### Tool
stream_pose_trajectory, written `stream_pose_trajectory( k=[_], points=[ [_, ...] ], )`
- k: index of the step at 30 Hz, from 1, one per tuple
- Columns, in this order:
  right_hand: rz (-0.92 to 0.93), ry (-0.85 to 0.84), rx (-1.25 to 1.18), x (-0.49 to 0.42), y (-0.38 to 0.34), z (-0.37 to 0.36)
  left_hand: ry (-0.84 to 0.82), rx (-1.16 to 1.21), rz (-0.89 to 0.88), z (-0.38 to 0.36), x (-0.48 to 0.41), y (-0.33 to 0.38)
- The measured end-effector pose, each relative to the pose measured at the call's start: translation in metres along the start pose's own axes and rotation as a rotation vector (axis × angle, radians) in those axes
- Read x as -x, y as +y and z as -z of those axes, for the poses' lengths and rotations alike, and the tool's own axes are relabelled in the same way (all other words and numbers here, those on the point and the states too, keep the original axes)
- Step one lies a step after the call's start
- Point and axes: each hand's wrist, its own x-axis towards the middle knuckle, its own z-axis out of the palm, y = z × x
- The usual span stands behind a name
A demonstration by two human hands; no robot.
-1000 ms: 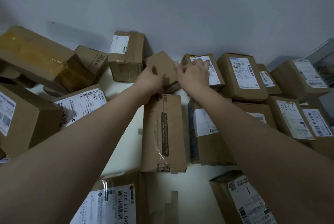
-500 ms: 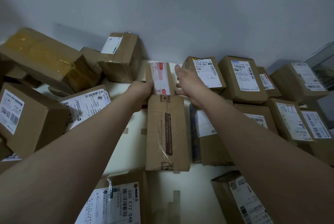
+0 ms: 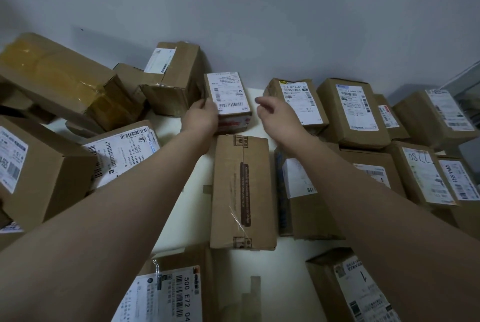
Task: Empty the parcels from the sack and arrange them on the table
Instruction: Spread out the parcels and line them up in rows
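A small cardboard parcel (image 3: 230,94) with a white shipping label facing up and red tape on its near side rests on the white table (image 3: 259,267) near the back wall. My left hand (image 3: 201,119) grips its left edge. My right hand (image 3: 276,113) hovers just right of it, fingers apart, touching nothing. A long brown parcel (image 3: 242,191) lies directly in front of the small one. The sack is out of view.
Labelled parcels (image 3: 357,111) sit in rows across the right half of the table. Larger boxes (image 3: 54,80) are heaped at the left. Two more parcels (image 3: 168,293) lie at the near edge. The wall stands close behind.
The small parcel has been turned so its white label faces up and set down by the wall. My right hand has let go and drawn back to the right.
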Motion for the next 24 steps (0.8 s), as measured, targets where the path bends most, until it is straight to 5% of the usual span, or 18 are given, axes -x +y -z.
stream_pose_trajectory(
  k=[3, 7, 9, 11, 14, 18, 24],
  points=[
    [0.068, -0.042, 0.106, 0.001, 0.003, -0.011, -0.109, 0.005, -0.033, -0.003, -0.001, 0.004],
    [0.054, 0.259, 0.253, -0.011, 0.012, -0.005, -0.320, 0.053, -0.094, -0.010, 0.010, 0.013],
    [0.046, 0.384, 0.261, -0.014, 0.012, -0.001, -0.218, -0.096, -0.313, -0.010, 0.015, 0.016],
    [0.074, 0.438, 0.237, -0.014, 0.002, -0.001, 0.087, -0.336, -0.613, -0.003, 0.014, 0.020],
    [0.142, 0.365, 0.176, -0.015, -0.016, -0.012, 0.536, -0.605, -0.610, 0.017, -0.001, 0.036],
    [0.200, 0.214, 0.101, -0.017, -0.035, -0.030, 0.387, -0.661, -0.171, 0.051, -0.022, 0.041],
    [0.081, -0.040, -0.082, -0.021, -0.056, -0.045, 0.356, -0.913, -0.635, 0.038, 0.005, 0.006]
  ],
)
